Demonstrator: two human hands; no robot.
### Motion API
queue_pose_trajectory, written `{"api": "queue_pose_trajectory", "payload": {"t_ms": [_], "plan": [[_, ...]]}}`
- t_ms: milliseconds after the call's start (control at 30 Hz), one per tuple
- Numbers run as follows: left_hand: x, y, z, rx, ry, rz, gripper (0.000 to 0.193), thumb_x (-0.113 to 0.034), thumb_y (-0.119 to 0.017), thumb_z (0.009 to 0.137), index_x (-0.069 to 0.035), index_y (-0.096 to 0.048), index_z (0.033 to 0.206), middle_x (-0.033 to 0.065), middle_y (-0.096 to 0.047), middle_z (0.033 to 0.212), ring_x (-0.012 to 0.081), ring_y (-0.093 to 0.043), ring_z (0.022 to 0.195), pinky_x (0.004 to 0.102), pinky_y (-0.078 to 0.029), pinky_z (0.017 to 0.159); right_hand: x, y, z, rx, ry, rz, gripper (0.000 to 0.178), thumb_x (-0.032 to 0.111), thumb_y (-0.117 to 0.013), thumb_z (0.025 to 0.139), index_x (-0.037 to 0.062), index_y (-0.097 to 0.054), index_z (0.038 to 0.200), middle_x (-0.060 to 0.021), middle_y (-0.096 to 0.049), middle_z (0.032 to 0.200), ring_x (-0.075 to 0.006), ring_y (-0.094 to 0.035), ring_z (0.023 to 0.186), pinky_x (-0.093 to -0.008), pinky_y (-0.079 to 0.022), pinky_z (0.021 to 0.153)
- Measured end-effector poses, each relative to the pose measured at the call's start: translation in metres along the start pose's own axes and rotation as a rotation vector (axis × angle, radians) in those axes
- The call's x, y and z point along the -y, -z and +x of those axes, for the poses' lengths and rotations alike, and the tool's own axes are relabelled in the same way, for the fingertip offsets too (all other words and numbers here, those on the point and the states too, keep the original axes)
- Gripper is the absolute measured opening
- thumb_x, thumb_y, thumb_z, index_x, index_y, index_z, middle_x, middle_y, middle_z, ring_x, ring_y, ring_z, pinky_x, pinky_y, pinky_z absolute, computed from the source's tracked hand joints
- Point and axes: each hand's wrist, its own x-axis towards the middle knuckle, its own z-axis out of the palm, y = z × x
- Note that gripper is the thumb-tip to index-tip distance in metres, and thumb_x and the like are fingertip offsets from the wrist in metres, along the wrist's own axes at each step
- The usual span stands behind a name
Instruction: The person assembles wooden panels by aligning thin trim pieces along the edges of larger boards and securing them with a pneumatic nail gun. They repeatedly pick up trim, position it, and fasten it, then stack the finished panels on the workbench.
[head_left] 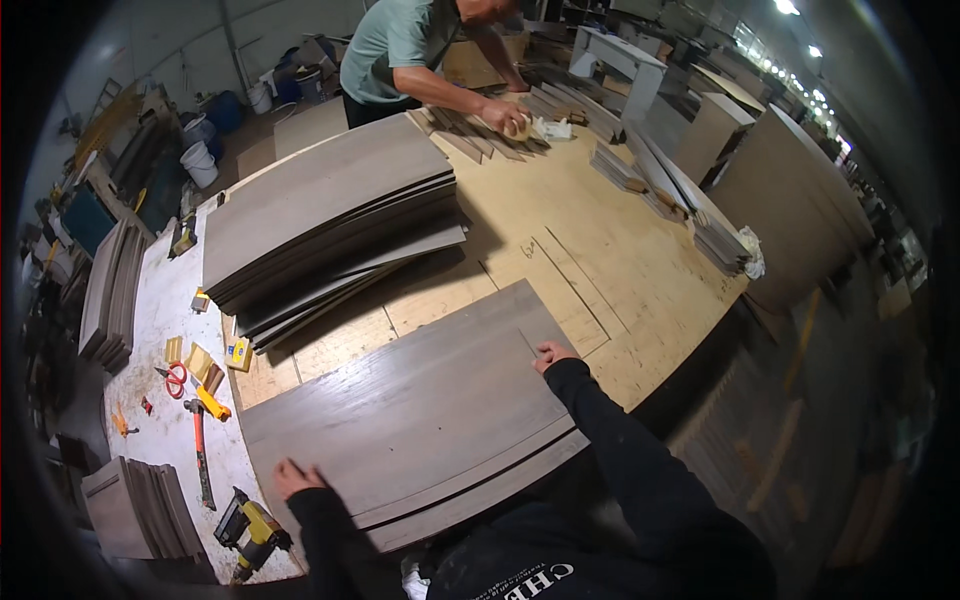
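A grey-brown wooden panel (400, 410) lies flat across the near part of the workbench, with two small dark holes and a long dark slot along its near side. My left hand (298, 478) is at the panel's left end, slightly blurred, fingers apart over the edge. At the opposite end, my right hand (553, 356) has its fingers curled on the panel's edge. Beyond the panel rises a tall stack of similar boards (330, 205), its lower pieces skewed.
On the white side surface lie a nail gun (255, 535), a hammer (199, 450), red-handled scissors (176, 380) and a yellow utility knife (212, 402). More boards (140, 510) stand at left. Across the bench, a co-worker (420, 70) leans over wooden strips (470, 135).
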Motion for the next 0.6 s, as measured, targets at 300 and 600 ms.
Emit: {"api": "queue_pose_trajectory", "payload": {"t_ms": [300,600], "plan": [[-0.231,0.050,-0.132,0.613,-0.946,-0.304,0.066,-0.054,-0.055,0.074,-0.019,-0.041,0.128,0.0164,-0.033,0.134,0.0385,-0.025,0.126,0.0588,-0.018,0.098,0.093,-0.060,0.014,-0.209,0.736,-0.425,0.024,0.033,-0.067,0.071,0.0152,-0.061,0.086,-0.0052,-0.057,0.091,-0.0262,-0.050,0.096,-0.0433,-0.030,0.094],[-0.271,0.055,-0.130,0.627,-0.856,-0.174,0.063,-0.053,-0.053,0.077,-0.024,-0.038,0.131,0.0154,-0.027,0.138,0.0404,-0.016,0.129,0.0640,-0.010,0.099,0.082,-0.074,0.025,-0.326,0.795,-0.290,0.019,0.031,-0.066,0.072,0.0134,-0.060,0.072,-0.0063,-0.056,0.084,-0.0262,-0.051,0.090,-0.0421,-0.032,0.090]]}}
